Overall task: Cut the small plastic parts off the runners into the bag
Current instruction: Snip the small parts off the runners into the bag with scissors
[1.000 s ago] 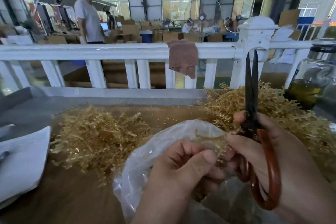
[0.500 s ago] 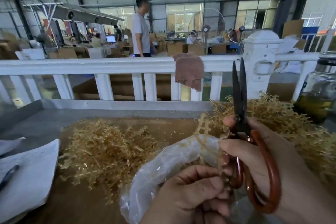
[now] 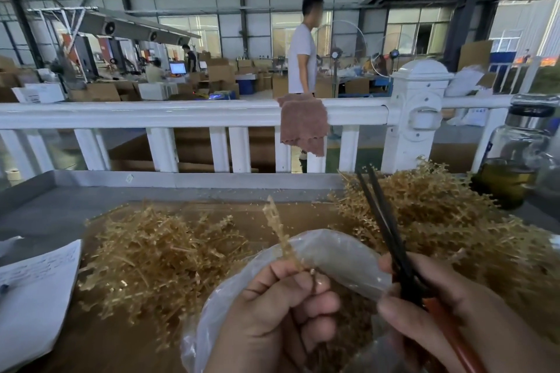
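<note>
1. Two heaps of tan runners flank your hands on the table [image 3: 100,342]. The left pile [image 3: 157,257] lies beside a sheet of paper [image 3: 33,291]. The right pile [image 3: 439,221] runs back toward a jar [image 3: 512,166] holding yellowish liquid.
2. A white railing [image 3: 151,113] closes off the table's far edge, with a brown cloth [image 3: 303,124] draped over it. Beyond it a person [image 3: 301,48] in a white shirt stands among cartons.
3. The clear bag [image 3: 333,254] sits open between the piles, directly under your hands. Its rim rises in front of part of the right pile, and tan bits show inside it.
4. Your left hand [image 3: 281,312] is at the bag's mouth with its fingers curled. Thumb and forefinger pinch the lower end of one runner [image 3: 278,230], which sticks up and leans left, blurred toward its tip.
5. Your right hand [image 3: 454,321] grips the red handles of the scissors [image 3: 385,227], fingers wrapped round them. The black blades point up and away, slightly parted. They are just right of the runner without touching it, and they cross in front of the right pile.
</note>
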